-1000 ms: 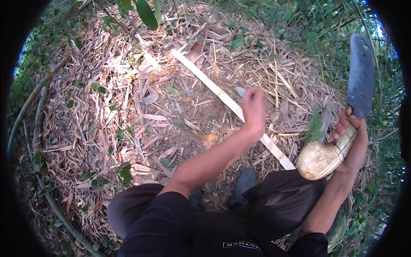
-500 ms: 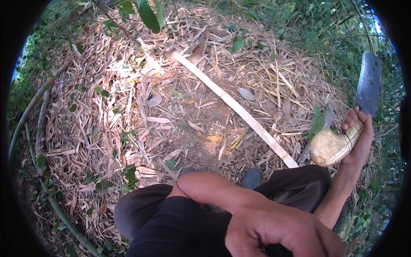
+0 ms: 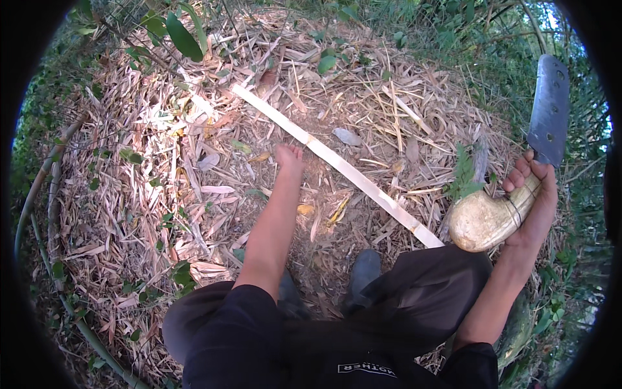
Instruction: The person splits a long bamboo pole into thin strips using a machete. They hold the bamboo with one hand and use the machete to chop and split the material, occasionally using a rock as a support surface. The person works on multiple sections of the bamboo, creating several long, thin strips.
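My right hand point(image 3: 528, 185) is wrapped round the thick, curved wooden handle point(image 3: 483, 223) of a cleaver. Its broad, dark metal blade point(image 3: 549, 107), pierced with several holes, points up and away at the right; the handle's pale, bulbous end hangs near my right knee. A long, pale, flat strip of split bamboo point(image 3: 343, 167) lies diagonally on the ground, from the upper middle down to that knee. Reaching forward, my left hand point(image 3: 289, 157) is just to the near side of the strip, with a small gap showing. Its fingers are bunched and foreshortened, so their grip is unclear.
Dry leaves and bamboo scraps point(image 3: 214, 162) litter the ground all round. My boots point(image 3: 363, 275) stand between my knees. A bent green stem point(image 3: 97, 340) curves along the left, and a leafy sprig point(image 3: 184, 39) hangs at the upper left. Green undergrowth borders the right.
My left hand has swung from beside my right forearm, low in the view, forward and left toward the strip. The right hand keeps hold of the cleaver. The view has shifted slightly.
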A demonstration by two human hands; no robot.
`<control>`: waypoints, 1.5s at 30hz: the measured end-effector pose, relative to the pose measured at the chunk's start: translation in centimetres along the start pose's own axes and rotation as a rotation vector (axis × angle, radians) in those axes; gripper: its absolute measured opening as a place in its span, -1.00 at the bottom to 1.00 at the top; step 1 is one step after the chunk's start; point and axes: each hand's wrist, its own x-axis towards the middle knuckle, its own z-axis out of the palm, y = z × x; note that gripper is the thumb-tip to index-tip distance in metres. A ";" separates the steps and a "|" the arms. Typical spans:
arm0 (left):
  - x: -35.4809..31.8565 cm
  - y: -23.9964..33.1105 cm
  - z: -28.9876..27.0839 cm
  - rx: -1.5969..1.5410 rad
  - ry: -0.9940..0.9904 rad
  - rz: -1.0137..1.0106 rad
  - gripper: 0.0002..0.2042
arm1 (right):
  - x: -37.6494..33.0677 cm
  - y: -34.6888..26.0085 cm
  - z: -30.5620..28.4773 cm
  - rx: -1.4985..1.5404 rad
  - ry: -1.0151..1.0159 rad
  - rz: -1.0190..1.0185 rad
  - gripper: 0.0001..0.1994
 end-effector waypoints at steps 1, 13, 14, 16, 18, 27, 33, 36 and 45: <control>0.7 -0.4 -0.7 0.007 0.029 -0.024 -0.56 | -0.1 -0.1 0.0 0.001 0.002 -0.004 -0.86; 2.6 -2.0 0.2 0.000 -0.375 -0.320 -0.47 | -0.9 -0.2 0.4 -0.053 0.028 0.045 -0.83; 2.8 -1.9 0.0 -0.026 -0.404 -0.324 -0.48 | -0.9 -0.2 0.4 -0.053 0.026 0.044 -0.82; 2.7 -1.7 -0.3 -0.023 -0.459 -0.320 -0.51 | -1.2 -0.2 0.9 -0.066 0.044 0.049 -0.81; 2.3 -1.3 -0.7 -0.059 -0.575 -0.332 -0.54 | -1.4 -0.3 1.1 -0.066 0.034 0.049 -0.81; -4.5 6.7 3.4 -0.145 -0.880 0.055 -0.67 | -2.1 0.1 2.6 -0.009 -0.087 0.063 -0.78; -14.5 18.6 9.0 -0.001 -0.733 0.611 -0.57 | -2.1 0.3 4.6 -0.200 -0.072 0.004 -0.80; -23.5 25.6 10.8 -0.010 -0.667 0.866 -0.52 | -1.4 1.0 5.9 -0.265 -0.092 -0.062 -0.86; -41.7 36.6 11.2 -0.035 -0.726 1.524 -0.81 | -1.1 5.3 12.0 -0.417 -0.289 -0.091 -0.88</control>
